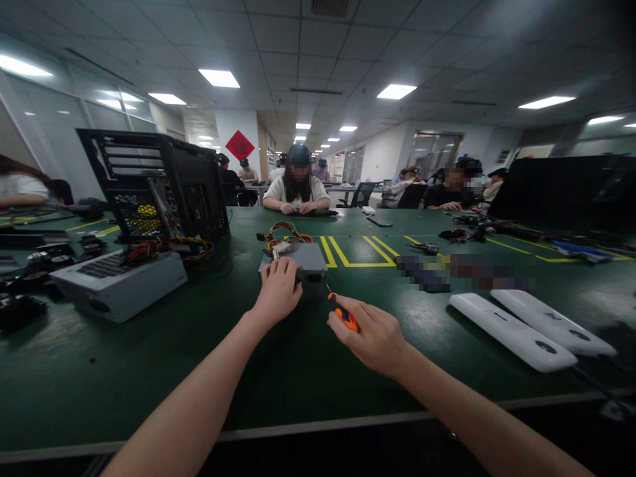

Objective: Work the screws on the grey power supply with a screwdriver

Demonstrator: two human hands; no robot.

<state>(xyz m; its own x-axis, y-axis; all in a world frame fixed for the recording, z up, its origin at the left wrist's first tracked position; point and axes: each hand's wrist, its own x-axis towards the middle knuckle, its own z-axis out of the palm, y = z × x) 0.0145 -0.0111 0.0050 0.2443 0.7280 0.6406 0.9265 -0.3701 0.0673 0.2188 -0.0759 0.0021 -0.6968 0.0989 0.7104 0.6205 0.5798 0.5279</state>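
Note:
A small grey computer power supply [311, 255] sits on the green table in front of me, a bundle of coloured cables [288, 233] rising behind it. My left hand [279, 286] grips its near left side, fingers curled over the top edge. In my right hand [372, 331] is an orange and black screwdriver [342, 313], held in closed fingers. Its thin shaft points up and left to the power supply's near right corner, beside the black socket. Whether the tip touches the casing, I cannot tell.
A black computer case [163, 182] stands at left behind a larger grey power supply [119, 285]. Two white oblong devices [511, 331] lie at right, with a dark monitor [561, 199] beyond. Yellow tape [348, 264] marks the table [199, 377]. A person [298, 182] sits opposite.

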